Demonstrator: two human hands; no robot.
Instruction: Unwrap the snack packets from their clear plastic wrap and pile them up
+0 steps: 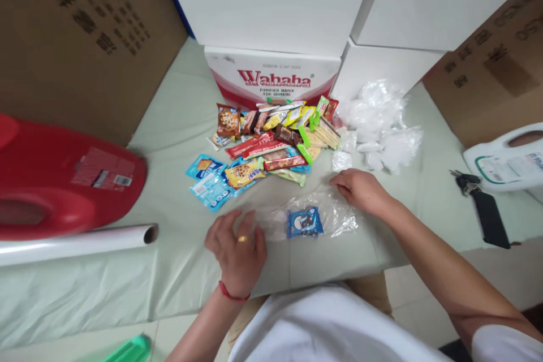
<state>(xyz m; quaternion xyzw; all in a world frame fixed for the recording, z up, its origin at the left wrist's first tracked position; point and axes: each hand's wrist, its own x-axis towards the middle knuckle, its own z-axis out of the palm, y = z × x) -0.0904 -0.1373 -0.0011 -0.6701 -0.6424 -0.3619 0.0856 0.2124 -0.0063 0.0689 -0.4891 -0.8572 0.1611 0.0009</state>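
Note:
A clear plastic bag (pixel 339 218) lies flat on the cloth in front of me, with a small blue snack packet (pixel 304 222) inside or under its film; I cannot tell which. My right hand (pixel 360 189) is closed, thumb and finger pinching the bag's upper right edge. At the bag's left end rests my left hand (pixel 237 246), palm down and fingers spread, touching or just beside the film. Beyond the bag is a pile of wrapped snacks (pixel 271 144), among them light blue packets (pixel 212 189) and a yellow cookie packet (pixel 245 174).
Crumpled clear bags (pixel 377 119) lie right of the snacks, before a Wahaha carton (pixel 274 79) and white boxes (pixel 271 0). At left are a red jug (pixel 97 175) and a white roll (pixel 85 240). Right stand a white bottle (pixel 504 161) and keys with a black case (pixel 490 218).

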